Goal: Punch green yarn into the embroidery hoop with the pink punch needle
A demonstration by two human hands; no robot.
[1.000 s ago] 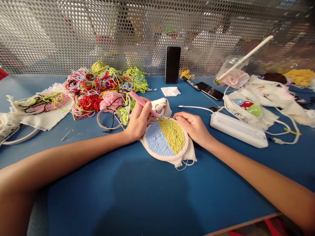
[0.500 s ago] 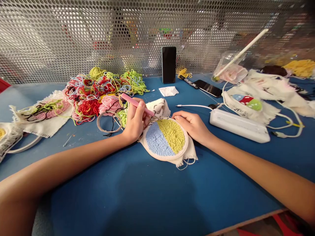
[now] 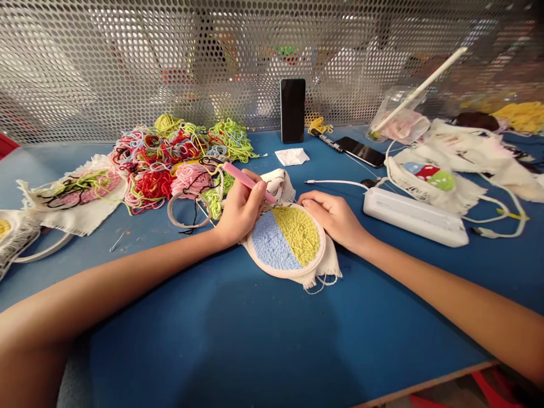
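A round hoop [image 3: 287, 273] lies on the blue table with cloth stretched in it, its left part filled with light-blue loops and its right part with yellow-green loops. My left hand [image 3: 241, 208] is closed round a pink pen-like tool [image 3: 247, 180], whose lower end meets the upper edge of the loops. At the hoop's upper right, my right hand [image 3: 329, 218] grips the rim, fingers curled behind it. White cloth [image 3: 278, 184] with dark marks sticks out beyond the hoop, and frayed cloth [image 3: 330, 262] shows at its lower right.
Tangled yarn [image 3: 170, 153] is heaped at the back left, beside a small ring [image 3: 170, 211]. A phone [image 3: 292, 110] stands upright behind the hoop; another [image 3: 361, 151] lies flat. A white power bar [image 3: 414, 218] and cables are on the right. A perforated metal screen [image 3: 127, 62] rises behind.
My left hand and the pink tool have shifted slightly right along the top of the hoop. My right hand keeps its place on the rim.
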